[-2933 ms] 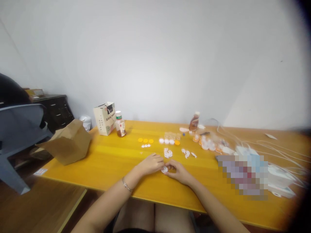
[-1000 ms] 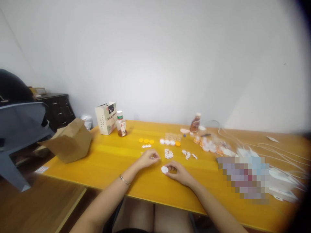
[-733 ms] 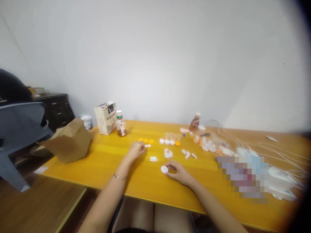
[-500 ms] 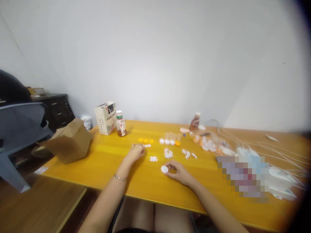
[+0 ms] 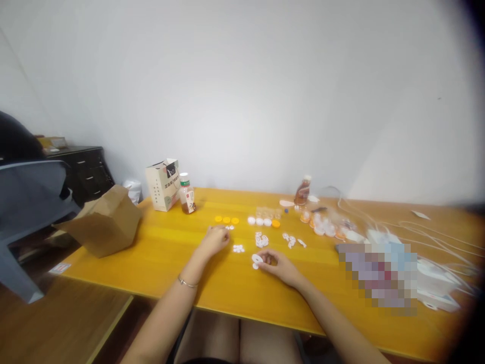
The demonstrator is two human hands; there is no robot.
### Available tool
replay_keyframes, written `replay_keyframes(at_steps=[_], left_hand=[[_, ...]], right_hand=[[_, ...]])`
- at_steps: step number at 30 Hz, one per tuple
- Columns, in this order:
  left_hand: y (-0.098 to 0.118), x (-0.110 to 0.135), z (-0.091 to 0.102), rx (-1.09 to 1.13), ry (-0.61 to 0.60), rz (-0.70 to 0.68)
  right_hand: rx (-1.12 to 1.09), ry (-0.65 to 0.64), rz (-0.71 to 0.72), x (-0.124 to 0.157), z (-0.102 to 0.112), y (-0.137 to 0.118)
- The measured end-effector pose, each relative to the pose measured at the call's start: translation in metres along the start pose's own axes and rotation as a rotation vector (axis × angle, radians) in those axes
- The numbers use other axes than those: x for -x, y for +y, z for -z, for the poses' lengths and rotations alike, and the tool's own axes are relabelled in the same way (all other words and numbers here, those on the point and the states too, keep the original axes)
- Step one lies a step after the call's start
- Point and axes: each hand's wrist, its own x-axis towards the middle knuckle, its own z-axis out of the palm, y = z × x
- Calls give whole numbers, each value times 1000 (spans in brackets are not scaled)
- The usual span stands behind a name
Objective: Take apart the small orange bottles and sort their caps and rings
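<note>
My right hand is shut on a white plastic ring, held at its fingertips just above the yellow table. A tiny white piece lies right below it. My left hand, with a thin bracelet on its wrist, is curled over the tabletop. Its fingertips are beside small white bits and behind a little heap of white pieces. Whether those fingers hold anything is hidden. Three yellow caps lie beyond it, and white lacy cut-outs lie between my hands.
White caps and clear plastic pieces stand farther back. A bottle, a paper gift bag and a brown paper bag sit left. A pixelated patch and white cables occupy the right.
My right hand has lifted the white ring slightly and tilted it, leaving a tiny white piece on the table. My left hand has stayed almost in place.
</note>
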Motion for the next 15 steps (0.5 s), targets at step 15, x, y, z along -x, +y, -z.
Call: replay_keyframes(at_steps=[15], left_hand=[[42, 9, -16, 262, 92, -620]], right_hand=[[-177, 58, 7, -3, -2, 3]])
